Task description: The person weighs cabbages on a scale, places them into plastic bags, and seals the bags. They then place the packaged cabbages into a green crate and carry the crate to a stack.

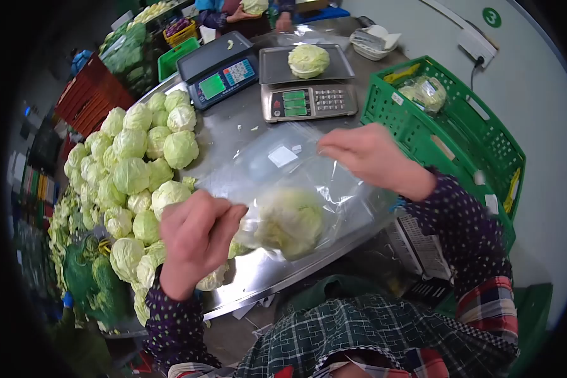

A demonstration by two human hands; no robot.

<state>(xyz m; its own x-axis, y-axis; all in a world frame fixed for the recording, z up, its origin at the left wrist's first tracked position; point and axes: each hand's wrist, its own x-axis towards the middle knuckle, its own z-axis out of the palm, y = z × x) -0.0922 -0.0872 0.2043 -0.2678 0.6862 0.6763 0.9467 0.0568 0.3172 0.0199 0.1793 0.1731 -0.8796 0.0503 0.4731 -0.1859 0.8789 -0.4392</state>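
A clear plastic bag (343, 192) with a white label hangs stretched between my hands over the steel table (217, 135). Inside it lies a cabbage (290, 223), blurred by motion. My left hand (198, 236) is closed in a pinch on the bag's left side, beside the heap of cabbages. My right hand (375, 157) pinches the bag's upper right part, in front of the green crate. Another cabbage (309, 61) rests on the pan of the silver scale (309, 101), beyond the bag.
Many loose cabbages (132, 176) are piled on the left. A dark scale (223, 79) stands behind them. At right is a green crate (447, 138) holding a wrapped cabbage (425, 93). A white basket (373, 43) sits at the back, near another person's hand (284, 22).
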